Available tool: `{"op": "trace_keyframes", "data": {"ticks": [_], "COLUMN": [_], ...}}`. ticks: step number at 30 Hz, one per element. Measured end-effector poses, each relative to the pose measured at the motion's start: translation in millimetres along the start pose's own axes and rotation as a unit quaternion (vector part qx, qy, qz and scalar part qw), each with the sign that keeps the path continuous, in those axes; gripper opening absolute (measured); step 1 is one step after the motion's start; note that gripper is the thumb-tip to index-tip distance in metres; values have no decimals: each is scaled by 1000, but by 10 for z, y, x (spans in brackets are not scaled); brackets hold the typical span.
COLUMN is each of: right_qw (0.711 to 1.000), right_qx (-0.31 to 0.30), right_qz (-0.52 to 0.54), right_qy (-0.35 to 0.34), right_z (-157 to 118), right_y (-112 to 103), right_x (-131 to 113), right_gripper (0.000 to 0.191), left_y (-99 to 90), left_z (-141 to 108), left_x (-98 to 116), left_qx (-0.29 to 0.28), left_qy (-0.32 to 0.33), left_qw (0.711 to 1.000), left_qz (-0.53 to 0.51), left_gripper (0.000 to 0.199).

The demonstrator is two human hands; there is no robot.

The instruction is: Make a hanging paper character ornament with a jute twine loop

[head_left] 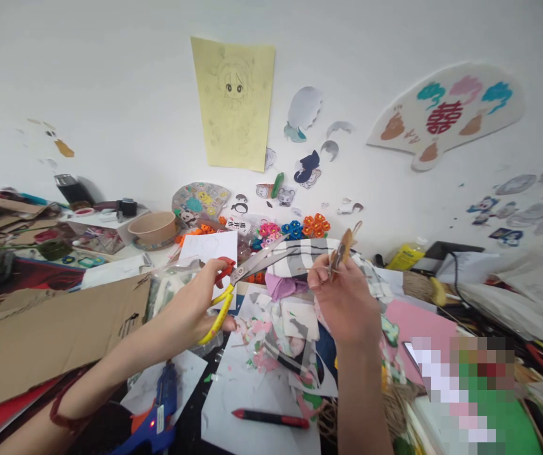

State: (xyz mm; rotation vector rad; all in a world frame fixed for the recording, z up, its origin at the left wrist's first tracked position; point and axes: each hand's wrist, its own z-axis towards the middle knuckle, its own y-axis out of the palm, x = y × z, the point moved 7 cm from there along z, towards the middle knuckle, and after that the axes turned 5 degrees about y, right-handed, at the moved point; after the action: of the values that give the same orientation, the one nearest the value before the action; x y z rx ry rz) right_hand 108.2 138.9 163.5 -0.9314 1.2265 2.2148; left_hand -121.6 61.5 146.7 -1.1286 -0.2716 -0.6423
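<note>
My left hand (205, 303) is closed on the handles of a pair of scissors (238, 273), one red and one yellow. Their blades are spread apart and point right, towards my other hand. My right hand (345, 297) pinches a small brown piece (340, 253) with thin strings on it, held upright beyond the blade tips. Below both hands, paper scraps (271, 341) in pink, white and green lie heaped on white sheets. A red and black pen (270, 418) rests on the paper in front.
A blue glue gun (162, 404) with a lit red light lies at the lower left. Cardboard (63, 335) covers the left side. Crocheted flowers (293, 229) stand by the wall. Pink paper (418, 332) and twine (416, 287) are at the right.
</note>
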Motion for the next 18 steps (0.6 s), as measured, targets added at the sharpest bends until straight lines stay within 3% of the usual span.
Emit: {"op": "trace_keyframes", "data": {"ticks": [2, 5, 10, 18], "right_qw": [1000, 998, 997, 986], "right_qx": [10, 9, -4, 64], "right_qz": [-21, -47, -71, -118], "right_qy": [-20, -39, -40, -101], "right_z": [-8, -25, -50, -88], "right_y": [-6, 18, 52, 0], "right_x": [-37, -88, -105, -162], "right_gripper": [8, 6, 2, 7], "left_y": [27, -27, -79, -260], "left_z": [13, 36, 11, -128], "left_x": [-22, 2, 128, 346], "left_qx": [-28, -10, 30, 153], "left_qy": [-22, -33, 27, 108], "left_qw": [999, 999, 999, 975], "left_qz": [6, 12, 36, 122], "left_gripper": [66, 59, 48, 32]}}
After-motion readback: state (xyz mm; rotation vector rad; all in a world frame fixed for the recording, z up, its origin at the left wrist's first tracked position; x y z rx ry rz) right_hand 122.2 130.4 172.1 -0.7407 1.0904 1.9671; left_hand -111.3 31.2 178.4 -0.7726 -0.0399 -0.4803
